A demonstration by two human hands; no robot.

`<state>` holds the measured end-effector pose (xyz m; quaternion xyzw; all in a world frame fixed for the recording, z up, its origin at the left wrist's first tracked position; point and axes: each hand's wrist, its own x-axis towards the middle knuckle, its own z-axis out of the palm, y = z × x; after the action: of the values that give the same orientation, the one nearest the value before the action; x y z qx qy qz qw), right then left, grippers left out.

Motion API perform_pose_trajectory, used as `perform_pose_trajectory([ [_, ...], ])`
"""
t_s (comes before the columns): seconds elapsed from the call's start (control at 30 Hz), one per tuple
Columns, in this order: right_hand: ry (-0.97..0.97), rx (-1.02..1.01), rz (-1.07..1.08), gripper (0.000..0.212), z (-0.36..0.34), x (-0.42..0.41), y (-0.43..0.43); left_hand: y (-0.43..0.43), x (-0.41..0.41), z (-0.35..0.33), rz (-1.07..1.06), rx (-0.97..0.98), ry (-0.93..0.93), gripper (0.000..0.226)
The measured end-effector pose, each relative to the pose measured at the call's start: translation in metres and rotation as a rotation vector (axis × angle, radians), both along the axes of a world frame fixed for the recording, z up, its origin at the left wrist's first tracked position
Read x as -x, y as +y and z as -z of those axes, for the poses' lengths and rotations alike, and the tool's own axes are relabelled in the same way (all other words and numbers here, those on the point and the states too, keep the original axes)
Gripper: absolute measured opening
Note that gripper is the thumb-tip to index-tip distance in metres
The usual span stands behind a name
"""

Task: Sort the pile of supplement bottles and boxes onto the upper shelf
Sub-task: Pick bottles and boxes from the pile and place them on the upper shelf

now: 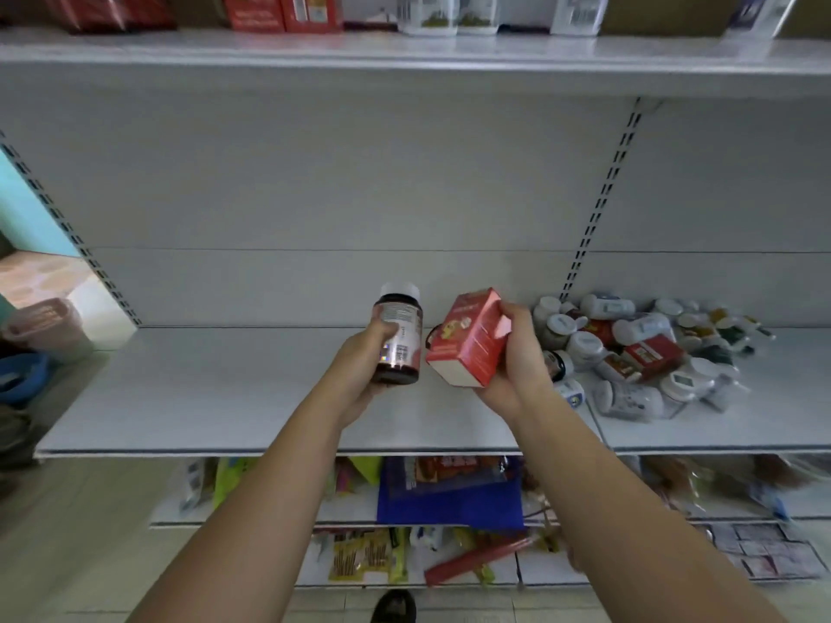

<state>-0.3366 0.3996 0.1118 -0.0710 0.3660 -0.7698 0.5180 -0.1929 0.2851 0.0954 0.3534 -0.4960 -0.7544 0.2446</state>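
Observation:
My left hand [359,370] grips a dark bottle [398,337] with a white cap and a pinkish label, held upright above the middle shelf [202,397]. My right hand [517,353] holds a red box [467,339], tilted, just right of the bottle. A pile of supplement bottles and boxes [643,348] lies on the right part of the same shelf, mostly white-capped bottles with a few red boxes. The upper shelf [404,56] runs across the top, with red boxes [281,11] and white bottles [449,13] standing on it.
Slotted uprights run up the white back panel at left and right [602,195]. Lower shelves hold packets and a blue bag [449,496]. A pink basket [45,326] and blue item stand at far left. A dark shoe [395,607] shows on the floor.

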Motion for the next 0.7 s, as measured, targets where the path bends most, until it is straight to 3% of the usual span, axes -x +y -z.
perform_pose_trajectory([
  [0.13, 0.053, -0.029, -0.093, 0.053, -0.046, -0.024, 0.041, 0.042, -0.029, -0.050, -0.002, 0.090, 0.072, 0.049],
  [0.2, 0.143, -0.027, -0.114, 0.056, -0.067, -0.035, 0.059, 0.060, -0.042, -0.072, 0.005, 0.117, 0.106, 0.036],
  [0.27, 0.201, 0.002, -0.116, 0.041, -0.084, -0.042, 0.073, 0.077, -0.054, -0.093, 0.019, 0.159, 0.122, 0.022],
  [0.37, 0.201, 0.013, -0.123, 0.039, -0.110, -0.052, 0.090, 0.096, -0.072, -0.121, -0.006, 0.297, 0.112, 0.024],
  [0.53, 0.343, 0.014, -0.283, 0.073, -0.155, -0.077, 0.110, 0.113, -0.100, -0.176, -0.040, 0.440, 0.188, 0.055],
  [0.7, 0.537, 0.159, -0.263, 0.057, -0.207, -0.099, 0.099, 0.098, -0.117, -0.230, -0.026, 0.634, 0.189, 0.040],
])
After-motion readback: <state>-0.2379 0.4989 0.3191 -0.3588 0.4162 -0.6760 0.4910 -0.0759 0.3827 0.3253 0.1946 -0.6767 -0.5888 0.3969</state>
